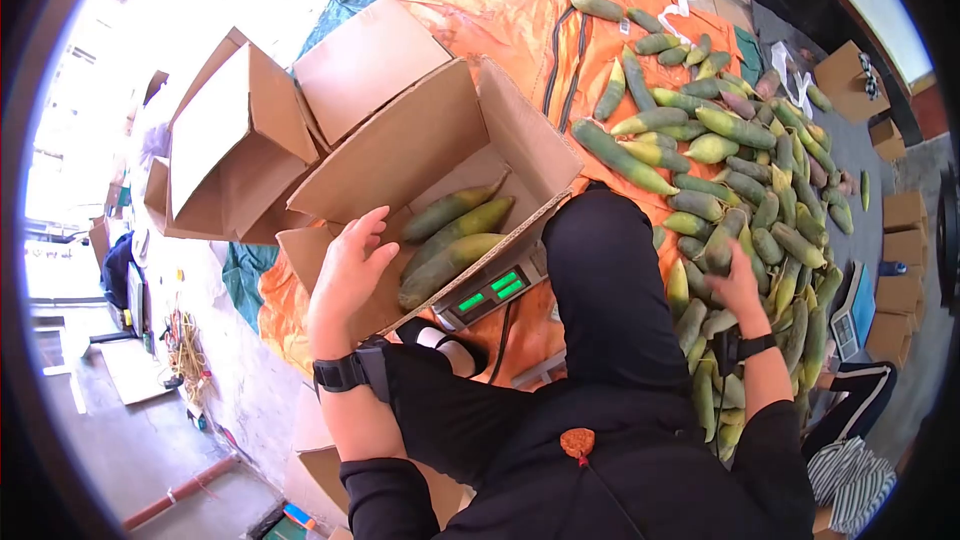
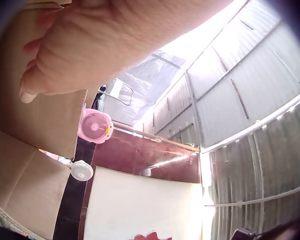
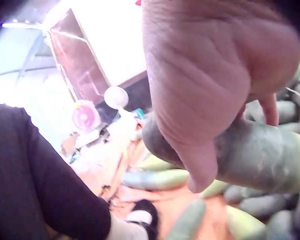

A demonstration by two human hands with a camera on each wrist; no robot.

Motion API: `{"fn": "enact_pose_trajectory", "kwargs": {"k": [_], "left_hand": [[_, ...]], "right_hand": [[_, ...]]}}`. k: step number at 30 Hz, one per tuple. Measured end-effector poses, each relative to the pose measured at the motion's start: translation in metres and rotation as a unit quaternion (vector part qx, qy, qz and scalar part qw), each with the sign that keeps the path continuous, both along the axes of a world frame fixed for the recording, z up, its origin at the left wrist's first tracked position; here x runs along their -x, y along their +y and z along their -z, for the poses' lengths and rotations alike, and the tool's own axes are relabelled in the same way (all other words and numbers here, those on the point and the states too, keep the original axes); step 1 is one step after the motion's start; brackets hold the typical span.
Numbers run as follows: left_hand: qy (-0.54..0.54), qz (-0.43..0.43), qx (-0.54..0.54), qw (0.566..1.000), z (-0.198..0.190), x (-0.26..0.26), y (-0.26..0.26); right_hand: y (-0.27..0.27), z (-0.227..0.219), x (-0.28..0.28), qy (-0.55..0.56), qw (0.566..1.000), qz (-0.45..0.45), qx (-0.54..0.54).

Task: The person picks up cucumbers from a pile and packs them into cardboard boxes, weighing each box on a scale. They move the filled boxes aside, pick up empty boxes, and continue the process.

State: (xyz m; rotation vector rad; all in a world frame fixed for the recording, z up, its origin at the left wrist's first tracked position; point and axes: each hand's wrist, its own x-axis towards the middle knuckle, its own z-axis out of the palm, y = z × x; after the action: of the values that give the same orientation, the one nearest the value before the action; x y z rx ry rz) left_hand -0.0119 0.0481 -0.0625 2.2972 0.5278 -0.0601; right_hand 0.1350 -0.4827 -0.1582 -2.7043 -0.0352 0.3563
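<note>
Over there, the person's right hand [image 1: 738,288] pinches a thick green radish [image 1: 724,240] between thumb and fingers, at the pile [image 1: 745,150] on the right; the left hand [image 1: 350,270] hovers at the open carton [image 1: 385,155] on the left, fingers loosely spread, where three radishes [image 1: 455,240] lie side by side, a lit scale [image 1: 492,298] at its near edge
</note>
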Motion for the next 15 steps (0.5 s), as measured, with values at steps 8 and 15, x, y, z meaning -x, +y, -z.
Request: {"fn": "enact_pose_trajectory", "kwargs": {"k": [8,15], "left_hand": [[-0.018,-0.003,0.008,1.0,-0.004,0.001,-0.002],[-0.149,0.018,0.144,0.978,-0.022,-0.007,-0.019]], "right_hand": [[0.154,-0.183,-0.055,-0.149,0.834,-0.108,-0.521],[0.289,-0.191,-0.023,0.106,0.61,-0.132,-0.774]]}}
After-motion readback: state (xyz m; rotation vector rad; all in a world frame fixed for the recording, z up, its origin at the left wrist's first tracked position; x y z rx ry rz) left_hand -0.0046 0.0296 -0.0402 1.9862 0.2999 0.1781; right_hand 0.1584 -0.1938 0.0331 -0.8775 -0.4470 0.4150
